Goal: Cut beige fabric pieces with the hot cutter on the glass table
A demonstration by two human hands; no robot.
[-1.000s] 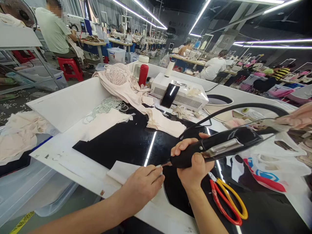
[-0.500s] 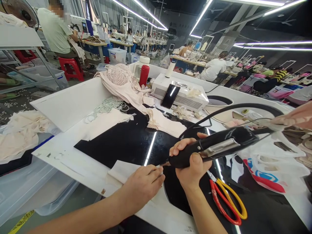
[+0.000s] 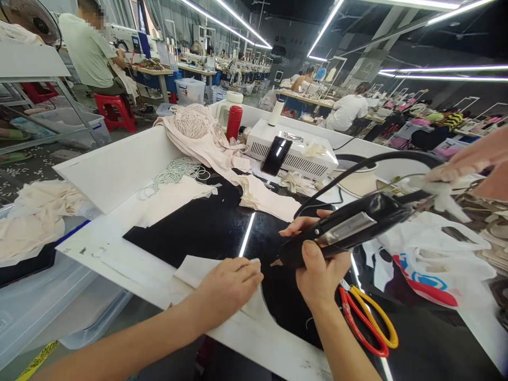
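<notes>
In the head view, my right hand (image 3: 323, 272) is wrapped round a black corded hand tool (image 3: 341, 227) with a metal plate on its side. The tool slants, its narrow tip pointing left and down, a short gap from my left fingertips. My left hand (image 3: 228, 293) lies over a folded pale fabric piece (image 3: 194, 270) at the table's near edge, fingers pressed together on it and thumb hidden. Scissors (image 3: 367, 320) with one red and one yellow handle lie right of my right wrist.
A vented white box (image 3: 293, 151) with a phone (image 3: 277, 156) against it stands at the back. Beige fabric pieces (image 3: 265, 198) and thin cords (image 3: 180, 172) lie on the black tabletop (image 3: 190, 227). A plastic bag (image 3: 432, 254) and another person's apparent hand (image 3: 464, 159) are right.
My right hand and the tool have drawn slightly right, widening the gap between tip and left fingers. The apparent other hand at right has moved left, nearer the tool's cord.
</notes>
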